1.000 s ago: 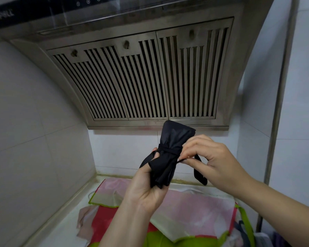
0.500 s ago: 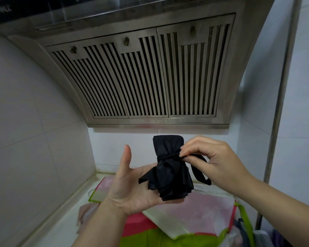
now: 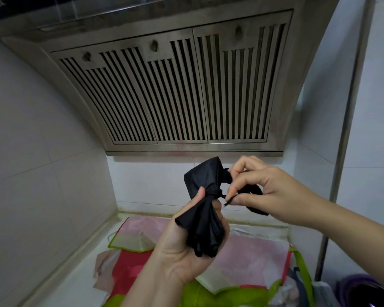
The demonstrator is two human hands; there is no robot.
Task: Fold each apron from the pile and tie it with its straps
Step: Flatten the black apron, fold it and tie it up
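Black apron (image 3: 205, 191) bundle held up over the pile (image 3: 242, 251) on the desk (image 3: 75, 273); strap (image 3: 256, 209) mid-tie.
Left hand (image 3: 182, 247) curled round the lower folds; right hand (image 3: 266, 191) fingers (image 3: 242, 185) pinch the strap beside the knot. Judged light, limp, slick: hold at the cinched waist, else the folds fan out.
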